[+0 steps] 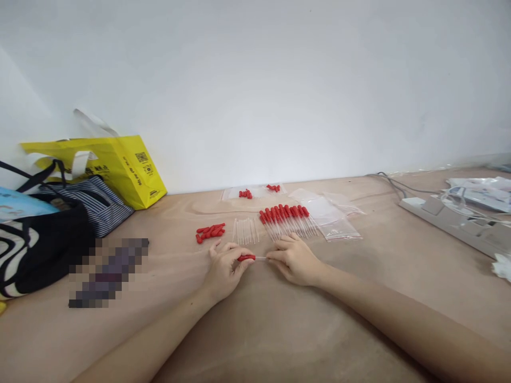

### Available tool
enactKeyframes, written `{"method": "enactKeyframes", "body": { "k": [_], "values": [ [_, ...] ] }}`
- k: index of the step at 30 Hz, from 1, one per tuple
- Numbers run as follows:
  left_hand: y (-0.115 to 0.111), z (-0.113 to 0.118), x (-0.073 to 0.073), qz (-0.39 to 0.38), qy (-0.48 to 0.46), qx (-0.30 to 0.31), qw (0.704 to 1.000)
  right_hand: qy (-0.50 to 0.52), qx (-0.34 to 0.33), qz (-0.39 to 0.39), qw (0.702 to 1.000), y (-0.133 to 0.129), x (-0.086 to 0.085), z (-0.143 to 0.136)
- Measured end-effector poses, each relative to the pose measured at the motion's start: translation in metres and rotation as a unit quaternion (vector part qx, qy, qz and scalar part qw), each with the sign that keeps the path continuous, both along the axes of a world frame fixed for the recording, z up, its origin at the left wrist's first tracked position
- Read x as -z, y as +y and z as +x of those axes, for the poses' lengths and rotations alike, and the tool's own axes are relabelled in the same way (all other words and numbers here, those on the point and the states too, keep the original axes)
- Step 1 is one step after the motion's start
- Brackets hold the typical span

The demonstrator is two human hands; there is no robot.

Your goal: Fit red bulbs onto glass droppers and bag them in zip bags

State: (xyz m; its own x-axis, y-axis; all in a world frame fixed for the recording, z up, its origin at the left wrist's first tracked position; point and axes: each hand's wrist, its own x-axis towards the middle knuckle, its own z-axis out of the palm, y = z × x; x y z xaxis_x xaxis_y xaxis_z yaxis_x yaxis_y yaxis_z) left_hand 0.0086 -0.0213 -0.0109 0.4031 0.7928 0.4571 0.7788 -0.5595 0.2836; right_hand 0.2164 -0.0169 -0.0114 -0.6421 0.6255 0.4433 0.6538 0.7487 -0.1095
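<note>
One red cap (246, 257), pinched in the left hand (223, 270), I see lined up sideways with the clear tube (261, 258) the right hand (296, 261) pinches

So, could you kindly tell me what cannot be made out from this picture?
In the head view:
Right end of the clear tube: hidden by the right hand.
Part of the red bulb: covered by the left hand.
Dark item near the bags: blurred into blocks, so I cannot tell what it is.
Small print on the yellow bag: too small to read.
Rest of the black-and-white bag: cut off by the left edge.
</note>
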Motion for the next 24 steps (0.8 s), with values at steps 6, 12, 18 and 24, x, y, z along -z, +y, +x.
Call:
{"method": "enactKeyframes", "body": {
  "k": [6,12,18,24],
  "values": [
    [0.011,-0.013,0.001,0.056,-0.092,-0.120,0.987,0.039,0.116,-0.068,0.990,0.017,0.002,-0.012],
    [0.032,-0.042,-0.003,0.036,-0.074,-0.254,0.964,0.026,0.308,-0.095,0.946,0.047,-0.003,-0.044],
    [0.042,-0.059,-0.003,0.029,0.019,-0.311,0.950,0.003,0.341,-0.086,0.936,0.058,-0.003,-0.062],
    [0.053,-0.059,-0.003,0.057,0.044,-0.309,0.948,0.005,0.321,-0.081,0.944,0.064,-0.006,-0.063]
  ]
}}
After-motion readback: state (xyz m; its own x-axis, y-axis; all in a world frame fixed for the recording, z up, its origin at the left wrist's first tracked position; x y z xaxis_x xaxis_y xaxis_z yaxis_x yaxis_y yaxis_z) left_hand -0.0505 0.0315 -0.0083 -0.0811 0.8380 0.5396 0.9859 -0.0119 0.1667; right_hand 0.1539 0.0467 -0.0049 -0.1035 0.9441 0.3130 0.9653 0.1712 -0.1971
